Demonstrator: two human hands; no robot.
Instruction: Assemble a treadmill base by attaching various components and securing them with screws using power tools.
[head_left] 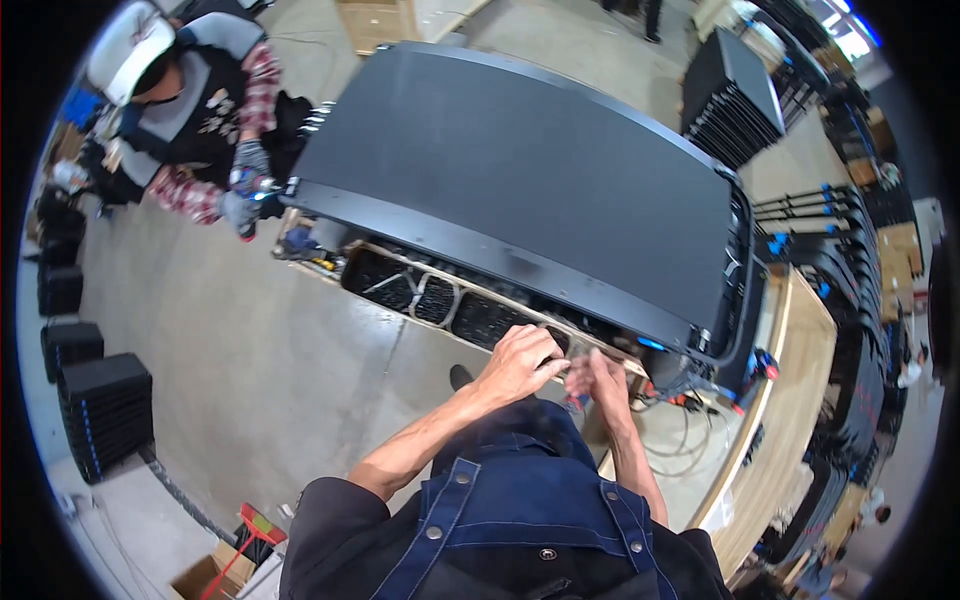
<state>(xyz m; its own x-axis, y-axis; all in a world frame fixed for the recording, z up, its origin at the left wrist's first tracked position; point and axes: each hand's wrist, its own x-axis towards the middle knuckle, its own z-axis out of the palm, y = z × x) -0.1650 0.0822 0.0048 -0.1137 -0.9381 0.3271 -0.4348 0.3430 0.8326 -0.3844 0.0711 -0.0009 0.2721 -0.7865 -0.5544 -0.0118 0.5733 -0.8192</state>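
My left hand (522,357) is over the right part of a long wooden tray (432,325), its fingers curled in toward the thumb. Whatever lies in those fingers is hidden. Close beside it, my right hand (598,380) is at the tray's right end, its fingers smeared by motion. Small dark pieces (492,318), too small to name, fill the tray's compartments. Just beyond the tray stretches a large black rectangular panel (520,180) with a raised black rim. A red and blue object (575,403) shows in part below my right hand.
At the far left, a co-worker (205,120) in gloves holds a power tool (252,184) at the panel's corner. A wooden bench (785,400) stands on the right, near cables (690,440). Stacked black panels (105,415) are at left. A red broom (258,525) lies lower left.
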